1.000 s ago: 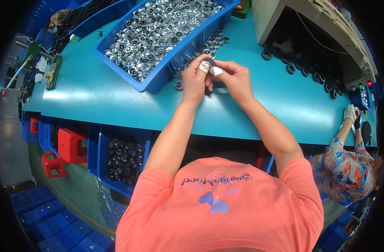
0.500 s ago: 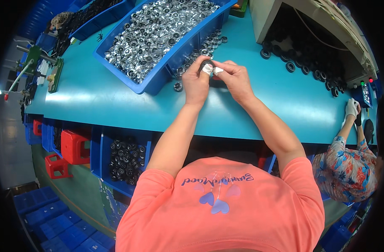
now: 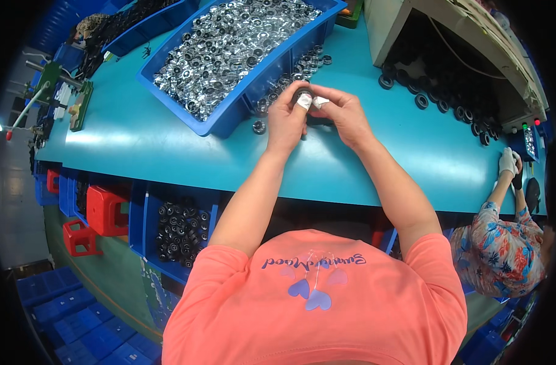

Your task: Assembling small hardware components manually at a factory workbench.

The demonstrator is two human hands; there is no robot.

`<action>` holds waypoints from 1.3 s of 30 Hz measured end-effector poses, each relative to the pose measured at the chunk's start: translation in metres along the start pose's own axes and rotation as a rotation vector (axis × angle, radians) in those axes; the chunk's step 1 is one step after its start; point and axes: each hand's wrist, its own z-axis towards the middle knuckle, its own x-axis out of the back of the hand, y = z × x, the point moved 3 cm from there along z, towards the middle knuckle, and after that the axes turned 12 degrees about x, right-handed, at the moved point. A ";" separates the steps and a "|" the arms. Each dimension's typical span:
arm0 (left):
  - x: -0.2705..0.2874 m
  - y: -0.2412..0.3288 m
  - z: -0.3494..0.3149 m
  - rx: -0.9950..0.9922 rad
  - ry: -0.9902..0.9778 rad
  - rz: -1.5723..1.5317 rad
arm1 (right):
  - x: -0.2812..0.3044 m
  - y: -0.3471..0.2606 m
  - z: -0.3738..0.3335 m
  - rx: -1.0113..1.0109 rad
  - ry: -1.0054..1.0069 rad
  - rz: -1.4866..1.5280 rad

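Note:
Just past the near corner of the blue bin (image 3: 199,126), my hands meet over the table. My left hand (image 3: 283,125) is closed around a black ring (image 3: 302,92), its taped thumb against the near side. My right hand (image 3: 349,120) pinches at the ring's right side, its thumb also wrapped in white tape. The fingers partly cover the ring, so whether something sits inside it cannot be made out. A small silver-and-black wheel (image 3: 259,126) lies by my left hand. More loose wheels (image 3: 311,61) lie along the bin's right side.
Many shiny small wheels (image 3: 223,55) fill the bin. Black rings (image 3: 421,101) spill from a pale open box (image 3: 387,30) at the right. A co-worker's gloved hand (image 3: 507,161) is at far right. Below the table edge stand a bin of black wheels (image 3: 182,234) and red stools (image 3: 106,210).
My hands stay together at the black ring and have shifted very slightly. The right fingers have changed their pose a little around it. The view has moved slightly.

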 end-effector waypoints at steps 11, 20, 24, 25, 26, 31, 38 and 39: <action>-0.001 0.003 -0.001 -0.002 0.132 0.089 | -0.004 0.002 -0.003 0.238 -0.094 -0.487; -0.001 0.001 0.000 0.039 -0.022 0.063 | 0.013 0.004 0.005 -0.036 -0.093 -0.077; -0.001 0.002 -0.001 0.009 0.098 0.143 | 0.007 0.005 0.001 0.088 -0.117 -0.278; -0.001 0.001 0.000 0.002 0.117 0.153 | 0.005 0.005 0.000 0.128 -0.125 -0.361; 0.000 0.000 0.002 -0.008 0.138 0.162 | 0.006 0.006 0.001 0.139 -0.125 -0.385; -0.002 -0.003 0.003 -0.013 0.013 0.136 | 0.008 0.006 0.007 -0.003 -0.090 -0.145; -0.009 -0.003 -0.003 0.010 -0.088 0.245 | 0.013 -0.001 0.007 -0.065 -0.073 -0.165; -0.009 -0.004 -0.004 0.011 -0.087 0.269 | 0.015 0.002 0.008 -0.071 -0.071 -0.169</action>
